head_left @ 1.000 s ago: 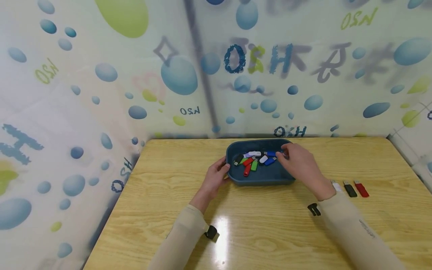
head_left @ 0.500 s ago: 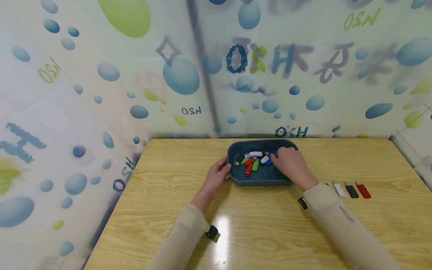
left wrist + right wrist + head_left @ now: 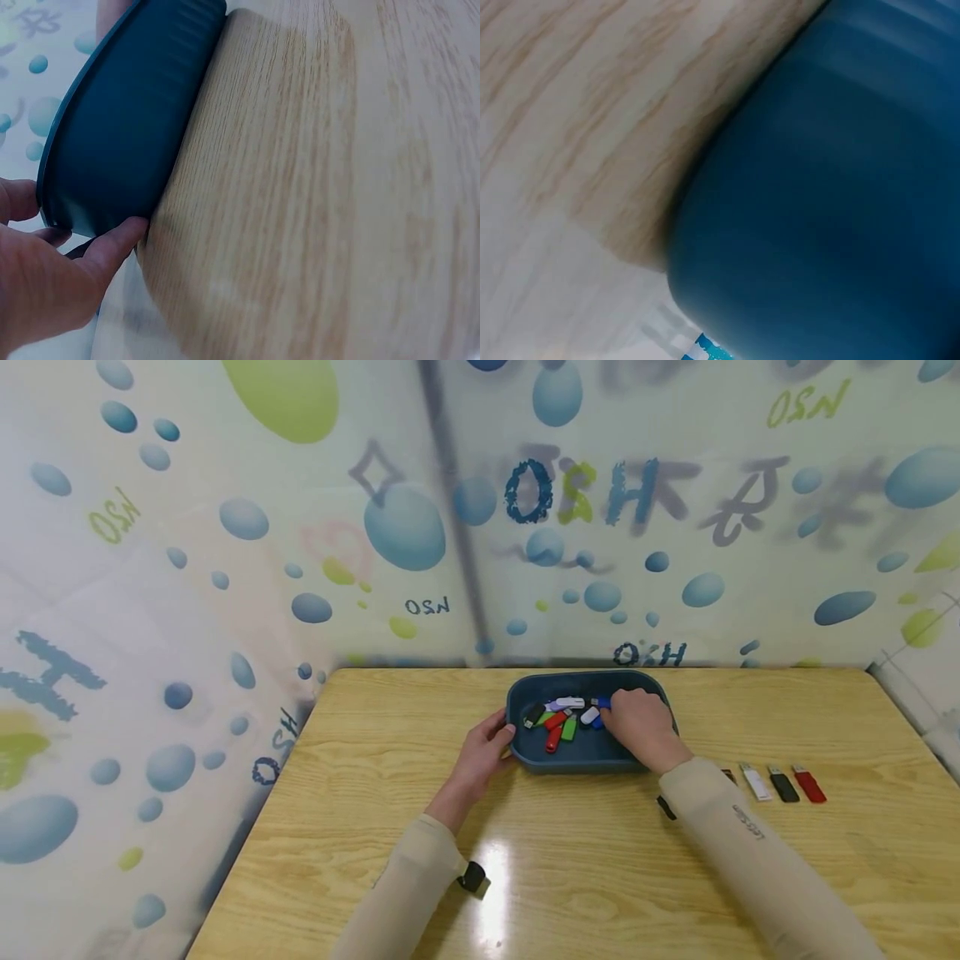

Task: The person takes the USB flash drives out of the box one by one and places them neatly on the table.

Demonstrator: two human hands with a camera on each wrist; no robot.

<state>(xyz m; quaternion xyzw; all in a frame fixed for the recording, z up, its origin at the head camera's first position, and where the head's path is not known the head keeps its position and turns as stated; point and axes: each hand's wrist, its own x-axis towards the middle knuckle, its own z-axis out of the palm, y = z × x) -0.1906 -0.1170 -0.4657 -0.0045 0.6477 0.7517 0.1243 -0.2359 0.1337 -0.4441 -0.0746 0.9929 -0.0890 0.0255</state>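
A dark blue plastic bin [image 3: 585, 767] stands near the table's far edge with several USB sticks in it, among them a red one [image 3: 552, 740], a green one [image 3: 570, 728] and a white one [image 3: 570, 702]. My left hand [image 3: 477, 758] grips the bin's left end; in the left wrist view its fingertips [image 3: 133, 227] press on the bin's wall. My right hand [image 3: 641, 727] reaches down into the right part of the bin, beside a blue USB stick [image 3: 602, 702]. Its fingertips are hidden, so I cannot tell whether it holds one. The right wrist view is filled mostly by the bin's outer wall [image 3: 817, 202].
On the wooden table [image 3: 585, 868], to the right of the bin, a white USB stick [image 3: 755, 782], a black one [image 3: 784, 785] and a red one [image 3: 810, 783] lie in a row. Another small dark item [image 3: 728, 775] is partly behind my right sleeve. A patterned curtain [image 3: 405, 527] hangs behind.
My right hand has moved left and lower into the bin, over the blue USB sticks, and its sleeve has uncovered more of the row. My left hand keeps its grip on the bin.
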